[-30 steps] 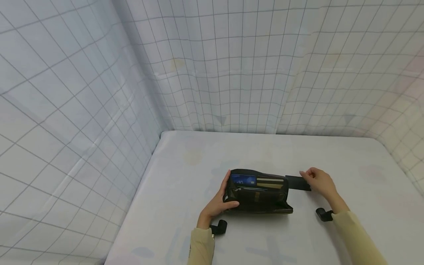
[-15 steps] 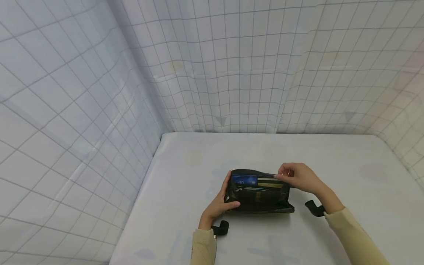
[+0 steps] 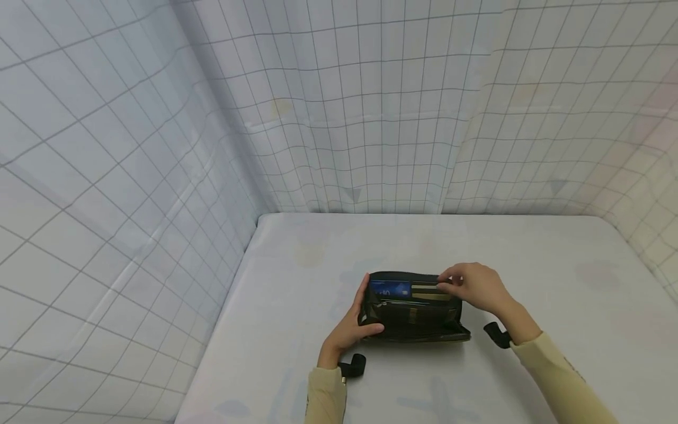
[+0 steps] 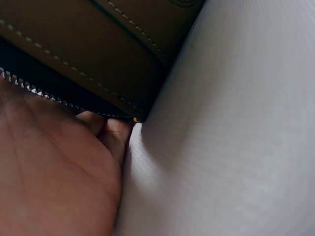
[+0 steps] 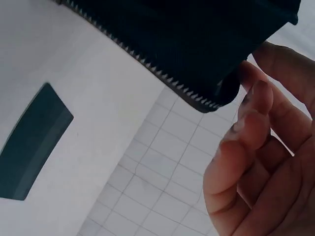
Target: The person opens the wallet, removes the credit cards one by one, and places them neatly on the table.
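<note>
A long dark zip-around wallet (image 3: 418,318) stands unzipped above the white table, with a blue card (image 3: 390,288) and pale card edges (image 3: 431,296) in its slots. My left hand (image 3: 344,331) grips its left end, thumb across the front and fingers behind. Brown stitched leather and zip teeth show above that palm in the left wrist view. At the wallet's upper right corner, my right hand (image 3: 479,287) has thumb and fingertips together by the card slots. The right wrist view has these fingertips pinching right at the wallet's edge; what lies between them is hidden.
A flat dark green strip (image 5: 37,142) shows against the white in the right wrist view. The white table (image 3: 296,271) runs back to hanging grid-patterned cloth (image 3: 344,118), which also rises on the left and right. A black wrist camera mount (image 3: 353,366) sits below the left hand.
My right hand has left the dark strip sticking out right of the wallet and moved left to the card slots; it now covers that area. The left hand and wallet have stayed nearly still.
</note>
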Motion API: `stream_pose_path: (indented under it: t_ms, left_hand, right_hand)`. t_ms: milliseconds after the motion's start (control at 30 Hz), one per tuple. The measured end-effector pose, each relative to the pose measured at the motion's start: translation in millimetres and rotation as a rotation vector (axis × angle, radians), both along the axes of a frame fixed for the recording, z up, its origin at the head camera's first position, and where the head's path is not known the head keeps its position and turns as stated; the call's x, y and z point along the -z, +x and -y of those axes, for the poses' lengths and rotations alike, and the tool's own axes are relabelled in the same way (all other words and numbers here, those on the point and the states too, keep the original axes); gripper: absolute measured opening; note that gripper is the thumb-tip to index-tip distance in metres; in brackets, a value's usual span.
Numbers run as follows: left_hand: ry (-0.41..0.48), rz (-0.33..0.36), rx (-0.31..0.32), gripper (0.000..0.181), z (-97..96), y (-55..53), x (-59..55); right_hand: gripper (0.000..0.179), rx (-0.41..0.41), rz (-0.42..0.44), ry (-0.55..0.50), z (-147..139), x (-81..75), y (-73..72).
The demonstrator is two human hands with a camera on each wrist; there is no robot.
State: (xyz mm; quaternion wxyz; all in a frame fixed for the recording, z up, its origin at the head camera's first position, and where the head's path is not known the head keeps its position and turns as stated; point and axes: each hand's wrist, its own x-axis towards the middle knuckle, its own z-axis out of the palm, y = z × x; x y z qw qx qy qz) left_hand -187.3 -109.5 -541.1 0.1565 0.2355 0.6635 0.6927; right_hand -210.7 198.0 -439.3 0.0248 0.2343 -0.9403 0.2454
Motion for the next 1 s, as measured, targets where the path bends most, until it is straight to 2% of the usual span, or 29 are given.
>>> stream_pose_path:
  t_ms: [300,500,767,1000]
  left_hand:
    - [0.004,-0.009,-0.021,0.108,-1.1,1.7,1.5]
    - [-0.001,-0.026,-0.024,0.107,-0.8,1.9,1.7]
    - [-0.021,-0.027,-0.018,0.108,-0.5,2.3,0.6]
    - [0.026,-0.012,0.000,0.105,-0.3,-0.3,1.5]
  right_hand:
    - [0.016,0.062,-0.136,0.140,-1.1,-0.6,4.2]
    - [0.018,0.064,-0.210,0.170,0.7,0.5,3.9]
    - [0.020,0.068,-0.203,0.160,-0.2,2.7,2.5]
    - [0.020,0.079,-0.148,0.136,-0.1,2.5,1.4]
